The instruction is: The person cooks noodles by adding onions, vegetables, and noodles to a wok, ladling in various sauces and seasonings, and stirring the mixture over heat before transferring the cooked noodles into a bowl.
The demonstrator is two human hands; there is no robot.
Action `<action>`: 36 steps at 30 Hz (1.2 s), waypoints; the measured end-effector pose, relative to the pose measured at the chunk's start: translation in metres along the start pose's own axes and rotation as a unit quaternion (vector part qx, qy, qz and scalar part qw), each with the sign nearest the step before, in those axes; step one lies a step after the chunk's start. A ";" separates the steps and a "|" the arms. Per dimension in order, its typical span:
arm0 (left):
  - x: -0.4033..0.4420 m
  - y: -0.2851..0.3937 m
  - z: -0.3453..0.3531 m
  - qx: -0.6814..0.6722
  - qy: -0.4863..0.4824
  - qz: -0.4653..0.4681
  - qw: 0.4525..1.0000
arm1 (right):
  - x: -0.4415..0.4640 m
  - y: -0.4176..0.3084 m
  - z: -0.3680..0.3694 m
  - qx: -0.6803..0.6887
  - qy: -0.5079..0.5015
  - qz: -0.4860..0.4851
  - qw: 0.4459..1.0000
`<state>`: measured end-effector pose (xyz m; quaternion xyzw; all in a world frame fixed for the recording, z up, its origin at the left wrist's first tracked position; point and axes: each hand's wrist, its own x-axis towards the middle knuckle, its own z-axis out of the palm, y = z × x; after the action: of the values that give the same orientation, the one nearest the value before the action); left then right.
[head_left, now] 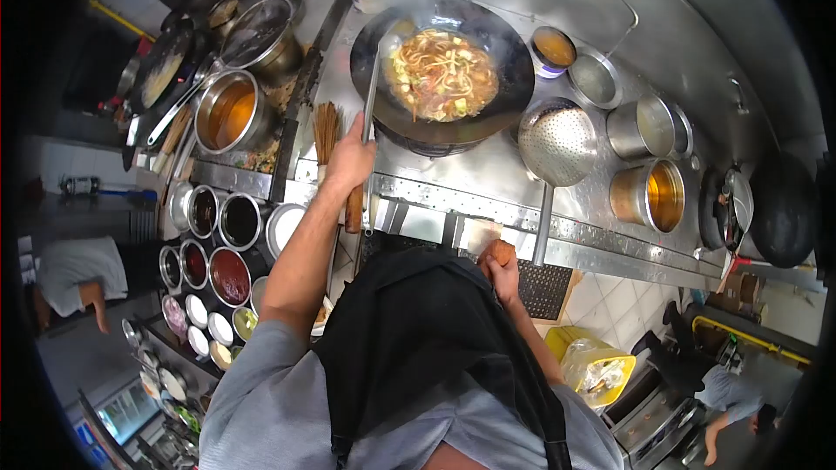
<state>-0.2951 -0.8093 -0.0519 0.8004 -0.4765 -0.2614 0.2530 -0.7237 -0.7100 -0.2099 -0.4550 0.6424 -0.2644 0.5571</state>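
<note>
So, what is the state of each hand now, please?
Left hand: closed, holding the long-handled cooking tool.
Right hand: closed on an orange-brown thing; unclear what.

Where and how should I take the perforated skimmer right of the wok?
Likely by the near end of the skimmer's handle, coming from the near side: it is long and straight, pointing away from the bowl and ending close to the right hand.

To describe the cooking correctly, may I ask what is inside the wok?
The wok holds noodles, pale green pieces and, at left, a utensil's head. What lies under these is covered and unseen.
</note>
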 end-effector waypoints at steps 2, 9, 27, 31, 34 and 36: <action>-0.010 0.024 0.001 -0.131 -0.105 -0.114 0.979 | -0.016 -0.019 0.002 -0.014 0.035 0.013 0.999; -0.018 0.029 -0.006 -0.287 -0.199 -0.108 0.931 | -0.018 0.000 0.015 0.151 0.007 0.005 0.988; 0.021 0.008 -0.019 -0.339 -0.241 -0.125 0.900 | -0.025 -0.004 0.020 0.116 0.023 0.035 0.992; 0.059 0.011 -0.028 -0.075 -0.117 -0.020 0.990 | -0.026 0.001 0.016 0.107 0.037 0.045 0.992; 0.057 -0.002 -0.018 -0.151 -0.170 -0.047 0.973 | -0.027 0.009 0.013 0.143 0.022 0.051 0.988; 0.034 0.006 -0.009 -0.310 -0.235 -0.164 0.906 | -0.029 0.023 0.010 0.165 0.018 0.068 0.984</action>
<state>-0.2790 -0.8403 -0.0475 0.6638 -0.2787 -0.6143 0.3229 -0.7217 -0.6723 -0.2182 -0.3073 0.6289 -0.3369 0.6298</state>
